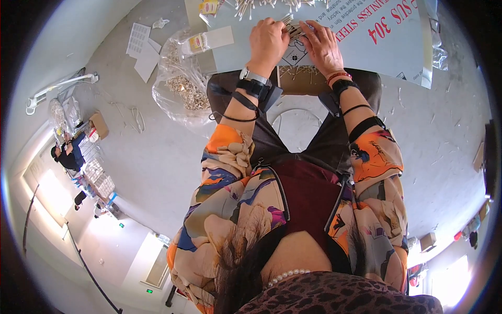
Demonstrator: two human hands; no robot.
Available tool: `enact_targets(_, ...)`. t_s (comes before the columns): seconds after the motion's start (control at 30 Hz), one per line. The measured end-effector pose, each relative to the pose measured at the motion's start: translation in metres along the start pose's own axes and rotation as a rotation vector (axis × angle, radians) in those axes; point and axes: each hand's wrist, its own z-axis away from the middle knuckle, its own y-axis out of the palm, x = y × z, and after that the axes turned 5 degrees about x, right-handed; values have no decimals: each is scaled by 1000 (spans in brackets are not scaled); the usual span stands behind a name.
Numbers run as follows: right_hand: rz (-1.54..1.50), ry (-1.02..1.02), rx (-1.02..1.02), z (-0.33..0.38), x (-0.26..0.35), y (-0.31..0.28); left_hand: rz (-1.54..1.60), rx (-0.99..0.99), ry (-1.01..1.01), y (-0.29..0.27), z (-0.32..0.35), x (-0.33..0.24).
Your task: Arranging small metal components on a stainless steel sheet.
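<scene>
Between my two hands lies a small bundle of thin-stemmed cotton swabs [294,31], held low over the table's steel sheet [366,47]. My left hand [267,44] is closed round one side of it, knuckles up. On the other side my right hand [323,48] has its fingers bent over the swabs, its thumb partly hidden. A loose heap of cotton swabs [277,6] lies beyond my hands at the far edge of the view. Left of my left hand is a clear pack with a yellow label [196,44].
A clear plastic bag of swabs [188,93] stands left of my knees. Under the table edge, an open cardboard box [299,86] holds more swabs. White cards [138,41] lie on the floor. Another person [69,152] is far off left, near stacked packages [98,177].
</scene>
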Motion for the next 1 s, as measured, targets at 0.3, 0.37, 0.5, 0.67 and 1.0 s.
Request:
enact_targets(0.3,28,12,26,1,-1,1,40,-125,-36,5,4,5)
enact_targets(0.37,25,13,29,1,-1,1,44,-111,-31,4,6,4)
enact_targets(0.5,22,6,25,0,0,1,84,-54,-51,2,12,5)
enact_targets(0.67,10,-2,5,1,-2,0,22,-138,-58,1,23,-14)
enact_targets(1.0,-68,18,-33,0,1,-2,-46,-76,-72,46,39,-26)
